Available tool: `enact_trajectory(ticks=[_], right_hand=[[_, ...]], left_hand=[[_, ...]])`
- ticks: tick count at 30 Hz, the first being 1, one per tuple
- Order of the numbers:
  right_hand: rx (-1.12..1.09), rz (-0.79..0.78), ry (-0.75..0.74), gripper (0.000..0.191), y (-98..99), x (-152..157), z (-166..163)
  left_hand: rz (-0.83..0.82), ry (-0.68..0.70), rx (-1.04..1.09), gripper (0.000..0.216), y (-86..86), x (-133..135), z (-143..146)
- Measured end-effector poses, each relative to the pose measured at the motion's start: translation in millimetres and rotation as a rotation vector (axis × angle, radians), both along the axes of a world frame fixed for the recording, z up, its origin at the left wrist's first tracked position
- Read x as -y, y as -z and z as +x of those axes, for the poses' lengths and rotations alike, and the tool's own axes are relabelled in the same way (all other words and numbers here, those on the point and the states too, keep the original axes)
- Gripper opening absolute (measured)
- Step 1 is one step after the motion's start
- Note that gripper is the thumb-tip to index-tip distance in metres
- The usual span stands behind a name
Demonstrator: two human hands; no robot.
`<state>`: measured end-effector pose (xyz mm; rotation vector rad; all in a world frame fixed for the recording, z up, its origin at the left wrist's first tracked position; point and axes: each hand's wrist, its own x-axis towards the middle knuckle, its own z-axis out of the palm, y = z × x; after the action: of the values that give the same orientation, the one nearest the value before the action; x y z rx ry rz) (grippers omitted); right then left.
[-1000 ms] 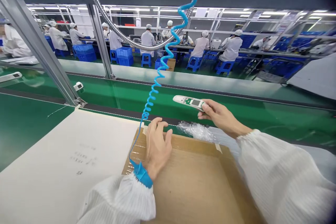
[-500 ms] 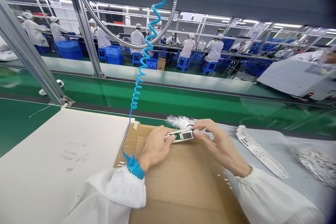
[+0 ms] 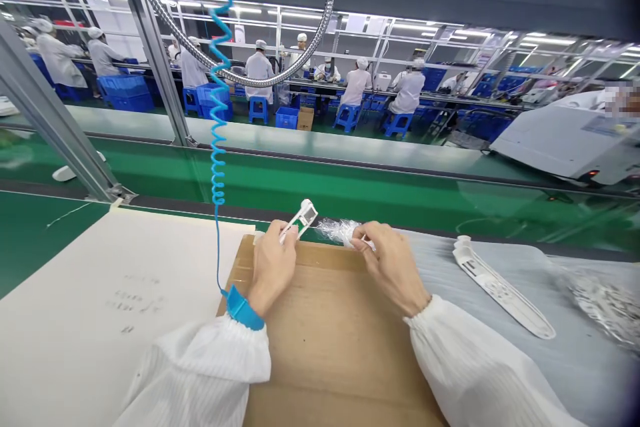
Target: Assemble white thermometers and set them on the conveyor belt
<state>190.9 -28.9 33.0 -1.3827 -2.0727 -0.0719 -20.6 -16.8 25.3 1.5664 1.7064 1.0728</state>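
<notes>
My left hand [image 3: 275,261] is closed around a slim white plastic device housing [image 3: 304,216] with a small grey display in its upper end. The housing points up and away to the right, above the far edge of a cardboard sheet [image 3: 345,327]. A blue wrist strap [image 3: 244,308] circles my left wrist. My right hand [image 3: 387,257] has its fingertips pinched at a crumpled clear plastic bag [image 3: 337,230]. Something whitish shows between those fingers, too small to name. Off to the right lies a long white shell half [image 3: 503,287], inner side up.
A coiled blue cord [image 3: 219,127] runs up from the strap. Another clear bag of small parts [image 3: 607,300] lies at far right. White paper [image 3: 125,267] covers the left side. Beyond the bench runs a green belt [image 3: 325,183]; co-workers in white sit farther back.
My right hand has let go of the device and moved slightly to the plastic bag. My left hand has shifted left, tilting the housing's display end upward.
</notes>
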Motion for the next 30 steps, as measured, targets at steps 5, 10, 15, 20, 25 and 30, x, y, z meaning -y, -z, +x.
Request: enact_trajectory(ticks=[5, 10, 15, 20, 25, 30], right_hand=[[0.084, 0.139, -0.016, 0.009, -10.9, -23, -12], [0.275, 0.201, 0.026, 0.020, -8.4, -18, -21], [0.240, 0.134, -0.081, 0.022, 3.4, -10, -16], [0.135, -0.074, 0.259, 0.018, 25.9, -34, 12], [0.175, -0.086, 0.280, 0.014, 26.8, -32, 47], [0.264, -0.145, 0.646, 0.025, 15.6, -3, 143]], left_hand=[[0.078, 0.227, 0.000, 0.020, 1.2, 9, 7], [0.076, 0.272, -0.039, 0.021, 3.8, 11, 11], [-0.015, 0.006, 0.081, 0.020, 5.0, 1, 6], [-0.031, 0.027, 0.578, 0.029, 2.4, -4, 3], [-0.035, 0.060, 0.756, 0.036, -4.7, -1, 7], [-0.061, 0.092, 0.761, 0.039, -10.6, 3, 7]])
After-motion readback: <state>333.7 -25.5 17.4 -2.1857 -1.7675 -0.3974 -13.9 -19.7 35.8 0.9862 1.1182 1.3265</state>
